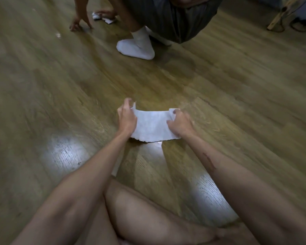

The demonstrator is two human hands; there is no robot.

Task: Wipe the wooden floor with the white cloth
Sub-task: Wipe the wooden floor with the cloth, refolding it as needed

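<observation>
A white cloth (pixel 153 126) is stretched flat between my two hands, just above or on the wooden floor (pixel 228 96) in the middle of the view. My left hand (pixel 126 117) pinches its left edge. My right hand (pixel 181 123) grips its right edge. The cloth's near edge looks ragged and hangs close to the boards. Both my forearms reach forward from the bottom of the frame.
Another person crouches at the top, with a white-socked foot (pixel 136 47) on the floor and a hand (pixel 79 23) beside a small white cloth (pixel 102 16). My bare leg (pixel 148 214) lies folded below. A wooden leg and cables (pixel 283 16) sit at the top right.
</observation>
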